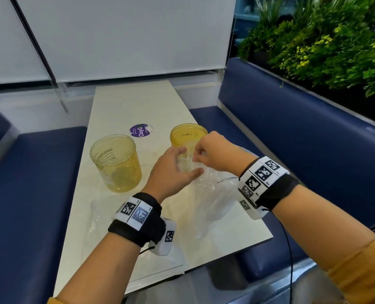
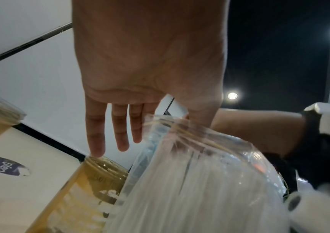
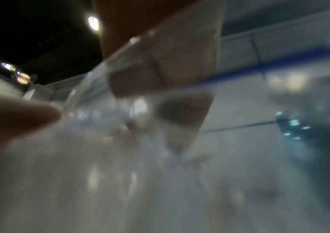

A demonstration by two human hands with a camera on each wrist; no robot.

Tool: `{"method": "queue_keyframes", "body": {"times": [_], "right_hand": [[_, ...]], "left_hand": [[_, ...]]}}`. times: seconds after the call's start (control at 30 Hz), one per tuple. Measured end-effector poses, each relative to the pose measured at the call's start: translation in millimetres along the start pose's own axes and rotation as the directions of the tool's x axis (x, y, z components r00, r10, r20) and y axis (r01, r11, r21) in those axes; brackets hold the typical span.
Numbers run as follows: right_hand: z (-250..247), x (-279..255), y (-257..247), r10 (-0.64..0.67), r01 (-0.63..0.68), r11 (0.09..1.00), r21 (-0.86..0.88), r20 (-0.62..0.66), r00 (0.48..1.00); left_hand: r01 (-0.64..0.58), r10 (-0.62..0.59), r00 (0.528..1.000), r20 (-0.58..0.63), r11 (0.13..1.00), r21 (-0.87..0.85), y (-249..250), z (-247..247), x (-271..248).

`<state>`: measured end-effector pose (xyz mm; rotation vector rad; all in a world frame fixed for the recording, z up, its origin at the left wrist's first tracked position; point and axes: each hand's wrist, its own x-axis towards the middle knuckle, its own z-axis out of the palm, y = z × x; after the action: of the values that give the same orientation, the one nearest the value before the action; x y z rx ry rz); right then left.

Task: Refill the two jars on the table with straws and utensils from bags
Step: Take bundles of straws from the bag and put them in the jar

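Two yellow-tinted clear jars stand on the white table (image 1: 125,102). The left jar (image 1: 116,163) has a fork in it. The right jar (image 1: 187,134) has handwriting on it and is partly hidden by my hands. In front of it I hold up a clear plastic bag of white straws (image 1: 206,194) with its mouth toward that jar. My left hand (image 1: 190,161) pinches the bag's mouth with the thumb, and three fingers (image 2: 120,138) stretch straight over the jar rim (image 2: 100,160). My right hand (image 1: 196,154) pinches the mouth's other side with curled fingers. The right wrist view is blurred plastic (image 3: 160,157).
A second clear bag (image 1: 99,222) lies flat at the table's near left. A purple sticker (image 1: 139,130) sits between the jars, farther back. Blue benches (image 1: 302,132) flank the table, with plants (image 1: 324,40) behind the right one and a wall at the far end.
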<state>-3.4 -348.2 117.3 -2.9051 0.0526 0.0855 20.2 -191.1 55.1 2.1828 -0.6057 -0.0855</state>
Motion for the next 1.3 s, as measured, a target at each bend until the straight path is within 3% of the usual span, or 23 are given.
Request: {"method": "queue_keyframes", "body": {"times": [0.23,0.33,0.43,0.5,0.6,0.77,0.93,1.0,1.17,1.3], "right_hand": [[-34,-2,-22,-0.137,0.165,0.978,0.124,-0.204,0.969],[-37,-4,-33,-0.179,0.224,0.96,0.166,-0.251,0.951],[-24,-4,-36,-0.085,0.236,0.888,0.396,-0.361,0.929],[-9,-2,-36,0.042,0.155,0.85,0.504,-0.358,0.933],[18,3,-39,0.07,0.059,0.926,0.373,-0.324,0.944],[35,9,-48,-0.069,0.161,0.965,0.208,-0.389,0.919],[3,13,-53,-0.086,0.194,0.953,0.232,-0.408,0.909],[-26,18,-53,-0.086,0.238,0.934,0.267,-0.478,0.874],[-107,38,-46,-0.047,0.356,0.881,0.311,-0.692,0.72],[-135,65,-26,0.005,0.357,0.889,0.286,-0.786,0.618]], "left_hand": [[0.041,-0.043,0.998,-0.038,0.998,-0.051,1,12,5],[0.022,-0.028,0.987,-0.156,0.999,-0.04,1,24,15],[0.013,-0.06,0.96,-0.273,0.986,-0.168,0,29,18],[-0.023,-0.038,0.952,-0.303,0.98,-0.196,-2,29,18],[-0.057,0.007,0.95,-0.313,0.987,-0.15,-5,26,21],[0.05,-0.078,0.96,-0.27,0.993,-0.11,-9,14,21],[0.061,-0.116,0.962,-0.248,0.973,-0.221,-20,3,14],[0.078,-0.137,0.96,-0.245,0.969,-0.236,-26,-1,13],[0.106,-0.139,0.955,-0.261,0.985,-0.135,-44,-12,11],[0.152,-0.159,0.952,-0.261,0.987,-0.048,-58,-22,8]]}}
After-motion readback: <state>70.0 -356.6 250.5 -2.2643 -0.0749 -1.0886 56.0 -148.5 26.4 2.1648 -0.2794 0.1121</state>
